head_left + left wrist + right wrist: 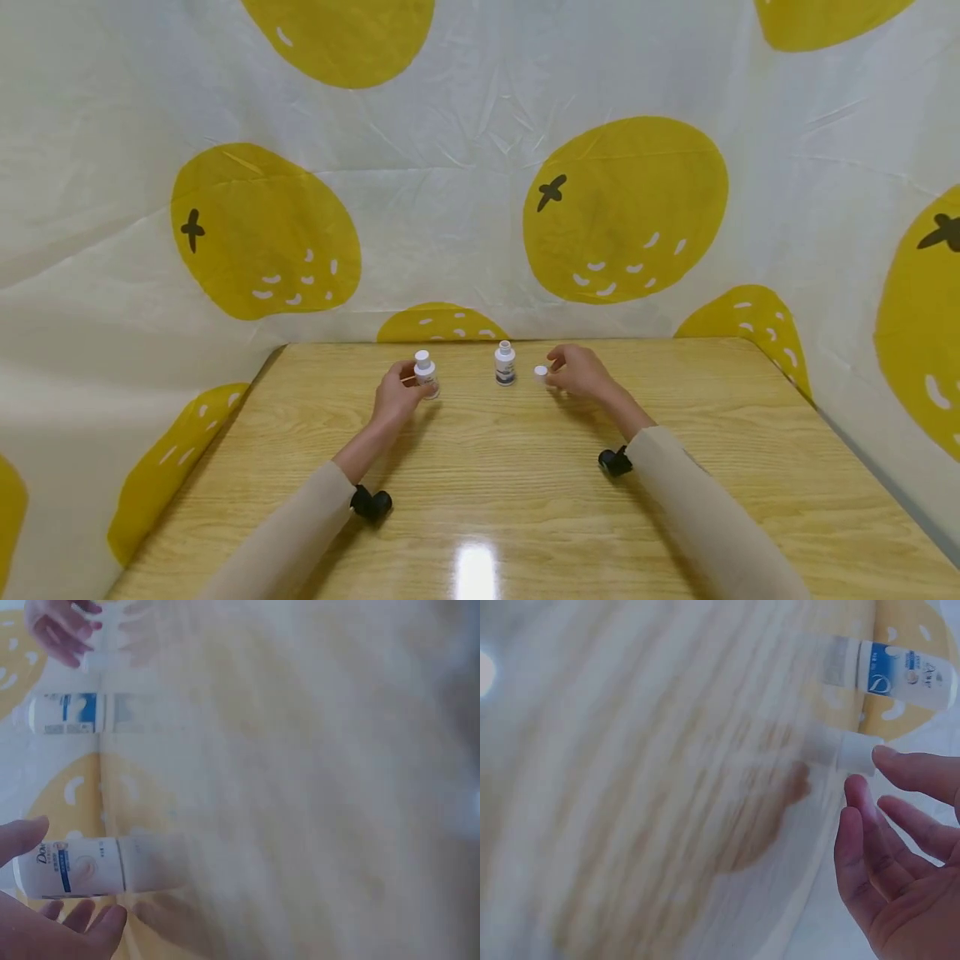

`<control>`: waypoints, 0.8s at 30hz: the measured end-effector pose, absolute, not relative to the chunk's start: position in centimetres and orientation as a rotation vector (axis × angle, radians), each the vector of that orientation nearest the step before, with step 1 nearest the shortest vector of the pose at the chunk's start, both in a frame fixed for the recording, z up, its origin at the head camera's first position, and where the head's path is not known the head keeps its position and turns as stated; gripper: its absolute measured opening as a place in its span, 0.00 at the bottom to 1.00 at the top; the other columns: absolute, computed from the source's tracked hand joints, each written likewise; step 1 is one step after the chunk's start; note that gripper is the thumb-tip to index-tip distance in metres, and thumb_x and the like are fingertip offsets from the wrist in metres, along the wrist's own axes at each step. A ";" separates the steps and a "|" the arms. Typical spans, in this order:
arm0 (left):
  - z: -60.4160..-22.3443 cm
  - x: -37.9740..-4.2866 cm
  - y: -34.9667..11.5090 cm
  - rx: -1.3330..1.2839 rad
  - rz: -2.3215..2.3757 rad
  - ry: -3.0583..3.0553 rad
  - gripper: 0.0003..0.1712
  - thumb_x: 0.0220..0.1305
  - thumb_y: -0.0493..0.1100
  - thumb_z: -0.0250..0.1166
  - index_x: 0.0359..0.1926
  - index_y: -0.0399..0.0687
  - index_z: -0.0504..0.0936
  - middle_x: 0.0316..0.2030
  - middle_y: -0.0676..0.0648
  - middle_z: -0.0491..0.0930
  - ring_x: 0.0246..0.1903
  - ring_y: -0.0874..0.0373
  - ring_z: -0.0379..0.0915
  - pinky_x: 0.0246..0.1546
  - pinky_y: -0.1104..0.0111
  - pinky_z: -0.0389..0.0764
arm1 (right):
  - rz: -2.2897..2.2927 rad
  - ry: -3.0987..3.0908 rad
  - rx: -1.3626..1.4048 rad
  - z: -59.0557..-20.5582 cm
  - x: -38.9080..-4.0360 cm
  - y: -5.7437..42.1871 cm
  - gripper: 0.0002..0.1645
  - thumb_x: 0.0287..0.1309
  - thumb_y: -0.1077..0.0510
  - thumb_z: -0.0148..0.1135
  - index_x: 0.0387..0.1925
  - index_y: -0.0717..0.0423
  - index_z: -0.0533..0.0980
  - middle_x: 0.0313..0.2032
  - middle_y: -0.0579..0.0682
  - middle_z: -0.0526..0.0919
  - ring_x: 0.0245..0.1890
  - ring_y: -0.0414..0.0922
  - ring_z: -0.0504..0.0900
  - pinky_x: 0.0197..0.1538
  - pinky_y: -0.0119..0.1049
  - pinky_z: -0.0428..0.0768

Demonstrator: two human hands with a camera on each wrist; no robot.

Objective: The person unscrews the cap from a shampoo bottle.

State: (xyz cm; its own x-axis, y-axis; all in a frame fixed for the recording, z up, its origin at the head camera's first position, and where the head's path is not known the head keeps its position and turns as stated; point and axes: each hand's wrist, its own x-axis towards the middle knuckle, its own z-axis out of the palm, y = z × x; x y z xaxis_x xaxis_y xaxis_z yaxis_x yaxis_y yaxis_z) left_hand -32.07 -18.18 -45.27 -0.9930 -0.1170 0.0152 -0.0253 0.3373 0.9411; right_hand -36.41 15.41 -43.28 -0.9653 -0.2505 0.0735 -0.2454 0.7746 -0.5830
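A white capped bottle [425, 377] stands upright at the left of the table. My left hand [395, 395] curls round it, with the thumb across its near side and the fingers beside and behind it. In the left wrist view, the word "Dove" shows on this bottle [71, 868]. An uncapped white bottle with a blue label [505, 367] stands between the hands. To its right, a white cap [541, 372] rests on the table. Beside that cap is my right hand [581, 372], fingers spread and loosely bent, with the thumb tip at the cap's edge.
The glossy wood-grain table [495, 450] reflects the bottles and light. Behind it hangs a white curtain with yellow fruit prints [480, 217], meeting the far table edge just beyond the bottles. Black wrist cameras sit under both wrists.
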 end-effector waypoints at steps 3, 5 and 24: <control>-45.2 -32.6 -18.1 0.137 -1.725 -2.516 0.39 0.62 0.39 0.74 0.71 0.36 0.69 0.66 0.33 0.74 0.65 0.39 0.73 0.64 0.50 0.77 | -0.962 2.961 -0.473 -43.1 -35.7 15.6 0.29 0.59 0.59 0.71 0.60 0.69 0.77 0.48 0.63 0.87 0.50 0.59 0.85 0.55 0.52 0.81; -45.2 -32.8 -18.0 0.134 -1.720 -2.525 0.39 0.62 0.37 0.75 0.70 0.35 0.70 0.65 0.32 0.75 0.63 0.38 0.74 0.63 0.50 0.77 | -0.972 2.958 -0.500 -43.0 -35.1 15.6 0.29 0.60 0.60 0.70 0.60 0.70 0.77 0.49 0.64 0.87 0.51 0.60 0.84 0.55 0.54 0.81; -45.6 -32.5 -17.8 0.051 -1.660 -2.526 0.30 0.62 0.35 0.74 0.65 0.38 0.78 0.59 0.33 0.81 0.59 0.38 0.79 0.60 0.49 0.80 | -1.027 2.915 -0.638 -42.7 -28.8 15.9 0.27 0.61 0.60 0.71 0.59 0.67 0.78 0.47 0.62 0.87 0.37 0.49 0.87 0.40 0.42 0.84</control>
State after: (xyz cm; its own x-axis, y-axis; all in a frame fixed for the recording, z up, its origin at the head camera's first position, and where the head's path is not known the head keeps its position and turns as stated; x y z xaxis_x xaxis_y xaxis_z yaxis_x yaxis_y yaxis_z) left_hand -32.52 -17.82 -45.64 -0.9924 -0.0933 0.0802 0.0366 0.3987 0.9163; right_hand -28.85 15.90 -42.69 -0.9181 -0.3688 0.1452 -0.3784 0.7063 -0.5984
